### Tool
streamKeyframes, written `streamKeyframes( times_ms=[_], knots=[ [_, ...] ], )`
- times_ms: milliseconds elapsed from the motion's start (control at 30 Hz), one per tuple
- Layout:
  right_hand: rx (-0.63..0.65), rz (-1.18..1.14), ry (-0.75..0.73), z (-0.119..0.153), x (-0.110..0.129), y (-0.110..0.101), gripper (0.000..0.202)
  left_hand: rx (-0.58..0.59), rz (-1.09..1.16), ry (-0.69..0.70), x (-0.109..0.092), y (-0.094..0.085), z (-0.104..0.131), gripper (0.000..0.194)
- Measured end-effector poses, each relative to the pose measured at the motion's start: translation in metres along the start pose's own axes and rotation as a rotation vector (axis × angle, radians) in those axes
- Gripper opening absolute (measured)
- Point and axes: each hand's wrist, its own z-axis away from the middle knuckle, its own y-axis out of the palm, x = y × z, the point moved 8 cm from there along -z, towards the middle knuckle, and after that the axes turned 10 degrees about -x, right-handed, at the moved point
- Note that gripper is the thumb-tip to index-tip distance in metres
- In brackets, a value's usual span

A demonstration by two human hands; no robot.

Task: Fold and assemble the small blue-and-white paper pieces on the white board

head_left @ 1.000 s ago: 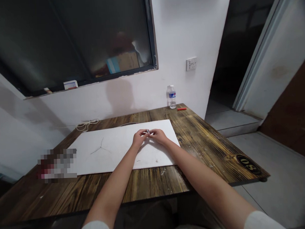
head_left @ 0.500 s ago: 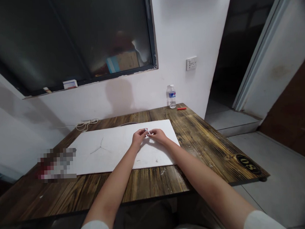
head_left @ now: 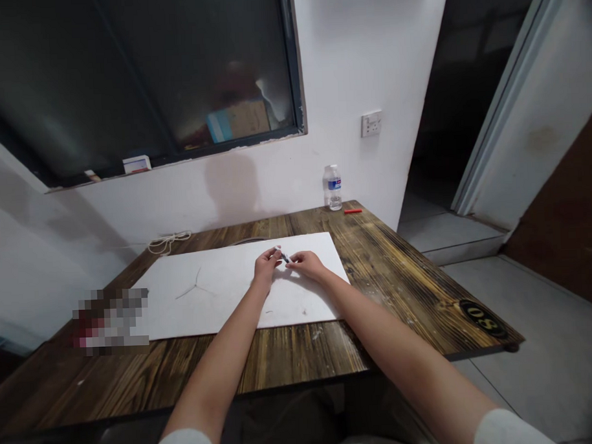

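Above the right part of a white board (head_left: 230, 295), my left hand (head_left: 266, 265) and my right hand (head_left: 306, 264) meet at a small white marker (head_left: 284, 255) with a dark stretch in its middle. Left fingertips pinch its upper left end. The right fingers and thumb close on its lower right end. Whether cap and body are joined or parted is too small to tell. Thin dark lines forming a three-armed mark (head_left: 196, 286) show on the board, left of my hands.
The board lies on a dark wooden table (head_left: 399, 270). A clear bottle (head_left: 334, 189) stands at the back right beside a red stick-like object (head_left: 352, 211). A coiled pale cord (head_left: 168, 242) lies at the back left. Blurred items (head_left: 110, 322) cover the board's left end.
My left hand has shifted slightly left, away from my right hand. More of the marker, with its dark middle, shows between the fingers. My right hand has hardly moved.
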Motion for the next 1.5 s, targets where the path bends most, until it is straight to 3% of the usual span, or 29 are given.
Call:
streamKeyframes(
  times_ms=[300, 533, 800, 1033, 1167, 1300, 1500],
  knots=[
    [-0.024, 0.042, 0.006, 0.002, 0.004, -0.003, 0.022, -0.065, 0.130, -0.047, 0.003, -0.011, -0.005, 0.059],
    [-0.052, 0.006, 0.040, 0.002, 0.001, -0.005, 0.021, -0.154, 0.265, -0.035, 0.001, -0.021, -0.010, 0.047],
    [-0.100, -0.125, 0.019, -0.004, -0.006, -0.005, 0.025, 0.087, 0.031, -0.073, 0.005, 0.006, 0.003, 0.055],
    [-0.071, 0.062, -0.076, 0.000, 0.000, -0.003, 0.015, 0.154, -0.167, -0.011, 0.006, 0.010, 0.007, 0.050],
    [-0.069, 0.292, -0.170, 0.002, 0.007, -0.004, 0.018, 0.219, -0.254, 0.001, 0.009, 0.014, 0.007, 0.048],
    [-0.060, 0.496, -0.205, 0.004, 0.011, -0.004, 0.017, 0.243, -0.287, 0.012, 0.010, 0.017, 0.007, 0.046],
    [-0.021, 0.526, -0.216, 0.007, 0.017, -0.003, 0.016, 0.189, -0.338, 0.037, 0.006, 0.014, 0.007, 0.042]
  ],
)
